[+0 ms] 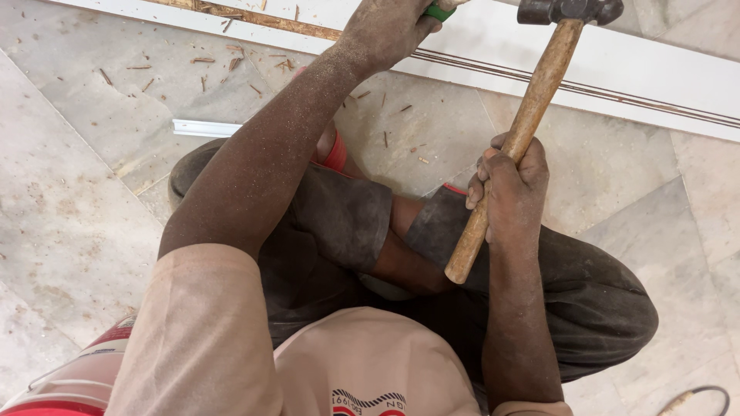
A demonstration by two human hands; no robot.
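Hammer (532,115) clenched in right hand (509,189); left hand (385,27) fingers grip a mostly hidden green-handled tool (439,11).

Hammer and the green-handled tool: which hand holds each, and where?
Right hand grips hammer mid-handle; left hand wraps green-handled tool, mostly hidden.

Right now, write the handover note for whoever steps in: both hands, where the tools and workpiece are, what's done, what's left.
Right hand: closed around the wooden handle of the hammer, head raised above the white board.
Left hand: gripping a green-handled tool set against the white board; its tip is out of view.
Workpiece: the board lies across the marble floor, with a grooved line along it.
Done: wood chips scattered on the floor suggest cutting has already happened.
Left: cannot tell how much remains; the working spot is hidden.
Nearby: red and white bucket at the person's left.
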